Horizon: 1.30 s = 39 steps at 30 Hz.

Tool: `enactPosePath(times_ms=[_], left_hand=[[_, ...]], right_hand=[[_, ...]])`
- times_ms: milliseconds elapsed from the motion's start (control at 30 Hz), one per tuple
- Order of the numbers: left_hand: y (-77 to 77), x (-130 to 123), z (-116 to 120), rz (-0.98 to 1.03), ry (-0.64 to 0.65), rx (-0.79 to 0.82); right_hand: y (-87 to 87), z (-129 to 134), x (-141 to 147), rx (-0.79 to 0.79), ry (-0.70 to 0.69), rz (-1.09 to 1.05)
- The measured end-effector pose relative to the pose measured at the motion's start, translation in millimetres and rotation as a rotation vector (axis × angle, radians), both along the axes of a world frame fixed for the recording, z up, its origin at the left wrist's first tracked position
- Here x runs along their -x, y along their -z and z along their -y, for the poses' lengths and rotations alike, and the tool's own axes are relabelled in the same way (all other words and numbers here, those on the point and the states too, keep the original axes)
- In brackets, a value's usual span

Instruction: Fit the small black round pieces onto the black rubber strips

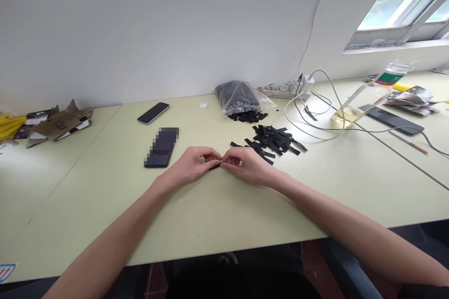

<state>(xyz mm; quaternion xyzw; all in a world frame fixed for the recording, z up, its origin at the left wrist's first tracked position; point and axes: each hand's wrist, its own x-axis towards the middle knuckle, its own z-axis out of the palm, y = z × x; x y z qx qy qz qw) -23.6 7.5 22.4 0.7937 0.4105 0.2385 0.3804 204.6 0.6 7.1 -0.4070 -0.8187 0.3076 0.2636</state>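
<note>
Sits in dark clothing [235,275] close against the near edge of the pale table [196,224], and slants the left forearm [140,217] and the right forearm [333,210] inward, probably to bring both hands together squarely in front. Holds a small black strip [214,167] there, at the meeting of the fingertips; cannot tell if resting on the table or just above. Has the pile of black strips [275,139] just beyond the right hand [247,166], presumably for easy reach, with the clear plastic bag [240,98] of black pieces farther back by the wall [168,32], perhaps as stock. Has the dark phone [159,153] near the left hand [191,163] and the pale-edged phone [154,113] behind, likely set aside for elbow room.

Closes the left hand to a pinch, thumb and forefinger on the strip, other fingers curled in. Mirrors that pinch with the right hand at the strip's right end, just beside the left fingertips. Opens neither hand wide. Cannot make out the tiny pale spot [221,161] between.
</note>
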Motion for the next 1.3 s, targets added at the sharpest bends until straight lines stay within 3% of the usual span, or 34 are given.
enactPosePath(times_ms=[267, 567, 733, 933, 1133, 1300], left_hand=[[1.6, -3, -1, 0.075, -0.067, 0.003], [-4.3, -5, 4, 0.076, -0.01, 0.081], [0.7, -9, 3, 0.166, -0.068, 0.18], [1.9, -3, -2, 0.17, -0.042, 0.273], [-4.9, 3, -5, 0.138, -0.004, 0.324], [-2.0, 5, -8, 0.203, -0.012, 0.374]], right_hand=[[-3.6, -1, -1, 0.061, 0.05, -0.034], [-0.5, -3, -2, 0.141, 0.115, -0.084], [4.2, -3, -1, 0.141, 0.089, -0.107], [3.6, 0, 1, 0.171, 0.104, -0.125], [3.2, 0, 2, 0.267, 0.081, -0.185], [5.4, -1, 3, 0.399, -0.004, -0.329]])
